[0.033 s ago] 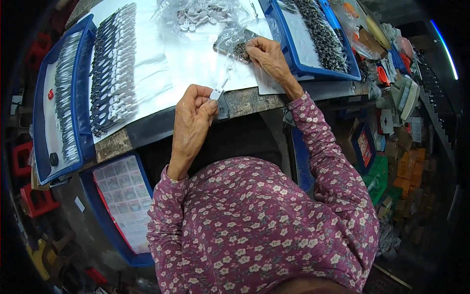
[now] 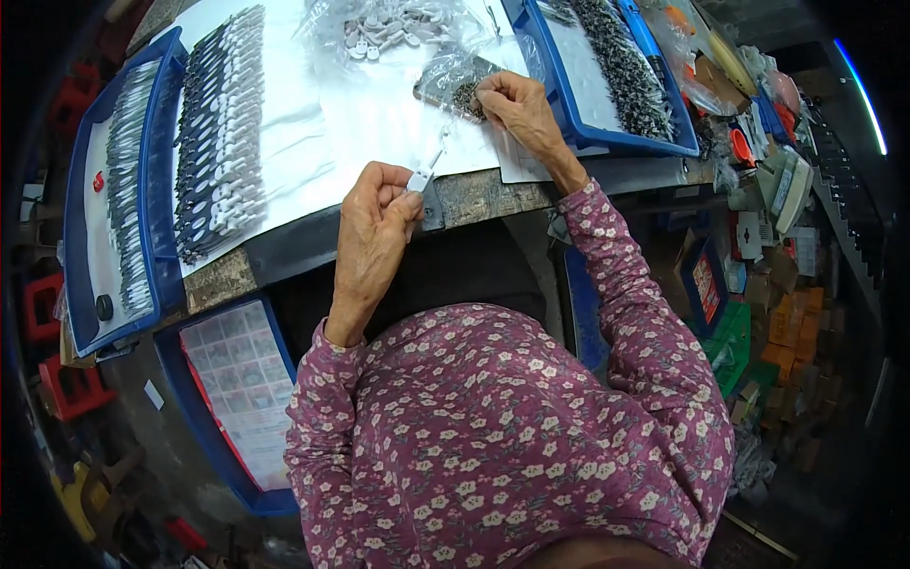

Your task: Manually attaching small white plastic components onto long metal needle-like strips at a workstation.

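Near the front edge of the table, my left hand (image 2: 372,232) pinches a small white plastic piece (image 2: 419,181) between thumb and fingers. A thin metal shaft (image 2: 438,152) sticks up from the piece toward the far side. Further off and to the right, my right hand (image 2: 519,112) has its thumb and fingertips pressed together. Those fingertips are at a heap of tiny brownish parts (image 2: 464,95) on a dark flat tray (image 2: 431,87) with clear plastic about it. What sits between them, if anything, is too small to make out.
Neat rows of black-and-white pieces (image 2: 223,133) lie on white paper to the left. Blue trays (image 2: 161,190) of thin metal parts flank the work, another blue tray (image 2: 607,140) at right. Loose white pieces (image 2: 393,33) lie in a clear bag beyond. A blue bin (image 2: 275,503) stands below.
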`<action>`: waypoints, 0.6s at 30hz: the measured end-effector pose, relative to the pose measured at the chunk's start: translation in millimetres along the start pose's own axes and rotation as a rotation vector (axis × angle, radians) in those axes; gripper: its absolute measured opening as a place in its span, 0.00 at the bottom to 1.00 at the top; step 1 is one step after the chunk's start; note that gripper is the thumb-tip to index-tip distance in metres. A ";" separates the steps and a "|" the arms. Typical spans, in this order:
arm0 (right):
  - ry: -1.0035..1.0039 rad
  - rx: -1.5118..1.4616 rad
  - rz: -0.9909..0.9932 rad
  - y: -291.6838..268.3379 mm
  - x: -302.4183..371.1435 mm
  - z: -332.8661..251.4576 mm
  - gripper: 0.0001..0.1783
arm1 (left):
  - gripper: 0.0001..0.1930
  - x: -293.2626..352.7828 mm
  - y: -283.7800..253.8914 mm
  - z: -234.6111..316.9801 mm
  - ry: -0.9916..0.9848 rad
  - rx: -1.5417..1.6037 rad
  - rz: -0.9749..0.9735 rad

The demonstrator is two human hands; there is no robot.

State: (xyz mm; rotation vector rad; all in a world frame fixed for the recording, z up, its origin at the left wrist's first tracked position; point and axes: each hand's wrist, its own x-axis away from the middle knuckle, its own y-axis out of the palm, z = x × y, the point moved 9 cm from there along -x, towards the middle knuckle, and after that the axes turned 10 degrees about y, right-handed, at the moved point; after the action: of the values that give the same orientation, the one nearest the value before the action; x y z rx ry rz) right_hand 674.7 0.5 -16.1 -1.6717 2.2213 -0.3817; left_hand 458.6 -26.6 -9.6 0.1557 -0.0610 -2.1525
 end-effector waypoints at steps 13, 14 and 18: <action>0.162 -0.397 -0.155 59.0 50.8 -35.1 0.07 | 0.06 -6.7 -15.0 -16.5 -0.019 0.050 0.093; 0.172 -0.405 -0.180 66.9 54.4 -37.0 0.07 | 0.06 -6.1 -18.0 -18.8 -0.025 0.055 0.114; 0.174 -0.564 -0.200 83.1 61.3 -43.8 0.08 | 0.05 -4.0 -23.5 -19.3 -0.033 0.053 0.153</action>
State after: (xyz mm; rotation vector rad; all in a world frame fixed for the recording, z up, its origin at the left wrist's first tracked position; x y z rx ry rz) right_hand 568.4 -35.1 -16.4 -2.2277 2.4474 0.0739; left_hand 443.9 -9.9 -30.8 0.1418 -0.1447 -2.0018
